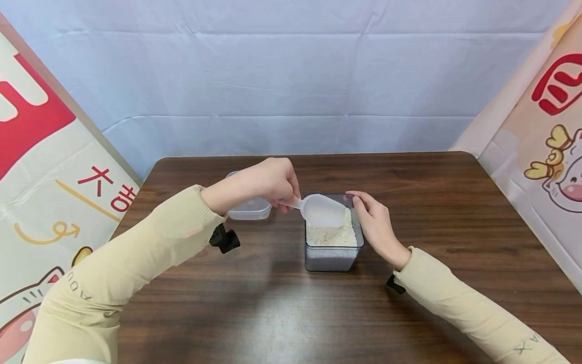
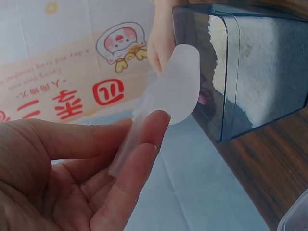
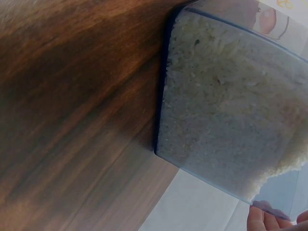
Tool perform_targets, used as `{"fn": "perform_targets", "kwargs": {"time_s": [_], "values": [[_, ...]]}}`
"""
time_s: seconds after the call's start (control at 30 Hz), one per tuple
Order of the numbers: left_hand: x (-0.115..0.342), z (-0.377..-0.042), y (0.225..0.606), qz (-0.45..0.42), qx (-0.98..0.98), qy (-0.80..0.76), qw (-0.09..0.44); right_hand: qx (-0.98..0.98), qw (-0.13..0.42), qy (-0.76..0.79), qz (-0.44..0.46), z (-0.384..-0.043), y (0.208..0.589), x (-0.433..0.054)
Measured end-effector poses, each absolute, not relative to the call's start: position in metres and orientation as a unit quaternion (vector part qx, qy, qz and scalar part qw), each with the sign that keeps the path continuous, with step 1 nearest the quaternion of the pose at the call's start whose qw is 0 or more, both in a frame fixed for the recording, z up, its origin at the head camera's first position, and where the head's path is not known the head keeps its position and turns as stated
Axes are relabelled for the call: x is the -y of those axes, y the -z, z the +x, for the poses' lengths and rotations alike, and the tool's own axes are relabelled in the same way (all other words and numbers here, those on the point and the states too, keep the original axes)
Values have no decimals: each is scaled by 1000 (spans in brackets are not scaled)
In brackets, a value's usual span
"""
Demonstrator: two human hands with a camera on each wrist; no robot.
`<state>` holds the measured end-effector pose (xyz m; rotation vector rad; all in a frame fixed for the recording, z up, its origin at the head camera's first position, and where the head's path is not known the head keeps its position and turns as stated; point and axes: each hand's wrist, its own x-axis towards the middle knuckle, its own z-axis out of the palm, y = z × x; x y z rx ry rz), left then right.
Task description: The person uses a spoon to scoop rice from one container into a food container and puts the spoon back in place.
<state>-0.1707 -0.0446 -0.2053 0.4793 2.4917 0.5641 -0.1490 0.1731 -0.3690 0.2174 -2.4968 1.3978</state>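
My left hand (image 1: pixel 277 182) pinches the handle of a white translucent scoop (image 1: pixel 324 211) between thumb and fingers. The scoop's bowl hangs over a clear bluish-grey rice container (image 1: pixel 331 259), at its open top. White rice (image 1: pixel 332 236) fills much of that container and shows through its walls in the right wrist view. With my right hand (image 1: pixel 374 217) I hold the container by its far right rim, the fingers (image 3: pixel 269 219) lying at the wall. From the left wrist view, the scoop (image 2: pixel 180 84) appears empty on the side that shows.
A clear plastic tub (image 1: pixel 251 211) stands to the left on the brown wooden table (image 1: pixel 436 202), partly hidden behind my left forearm. A pale blue cloth (image 1: pixel 282 81) hangs behind the table, and printed banners (image 1: pixel 552 136) flank it.
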Motion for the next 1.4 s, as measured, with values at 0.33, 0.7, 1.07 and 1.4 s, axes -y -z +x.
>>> {"fn": "perform_targets", "kwargs": {"time_s": [0.33,0.7,1.07,1.4], "values": [[43,-176,202,177,-934,-182,253,861,139,-483,78,-149,368,-173],[42,-178,197,200,-941,-152,226,857,135,-491,83,-150,369,-172],[39,-178,194,211,-944,-119,223,858,134,-489,81,-150,368,-172],[33,-178,192,217,-949,-74,215,856,133,-492,81,-150,369,-173]]}}
